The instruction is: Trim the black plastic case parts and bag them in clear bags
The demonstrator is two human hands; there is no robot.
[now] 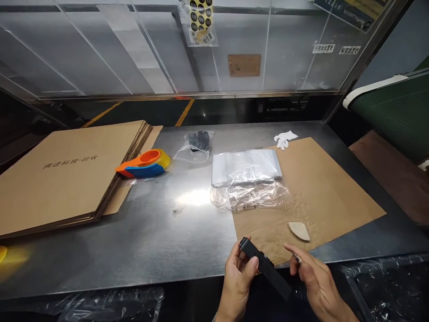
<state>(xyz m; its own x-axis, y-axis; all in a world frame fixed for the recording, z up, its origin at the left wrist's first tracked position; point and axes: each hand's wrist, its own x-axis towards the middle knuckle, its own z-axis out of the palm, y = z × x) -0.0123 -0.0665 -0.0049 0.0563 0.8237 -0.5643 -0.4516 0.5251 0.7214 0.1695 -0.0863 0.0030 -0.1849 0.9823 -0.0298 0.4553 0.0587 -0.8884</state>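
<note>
In my left hand (237,279) is a long, narrow black device (268,270), tilted down to the right, my thumb pressed on its side. My right hand (317,281) is just right of the device, apart from it. Its index finger is stretched out, and a small, light, shiny thing (296,258) shows between thumb and fingers, too small to name. Beyond my right hand lies a pale beige fan-shaped piece (299,231) on a brown cardboard sheet (330,190). Farther off, a stack of clear plastic bags (246,167) rests partly on that sheet.
A stack of flat cardboard (67,174) fills the left, with orange, blue and yellow plastic scoop-like pieces (144,163) at its edge. A clear bag with dark contents (199,142) and a white glove (284,139) lie behind on the metal table (161,250). A green conveyor belt (395,112) stands right.
</note>
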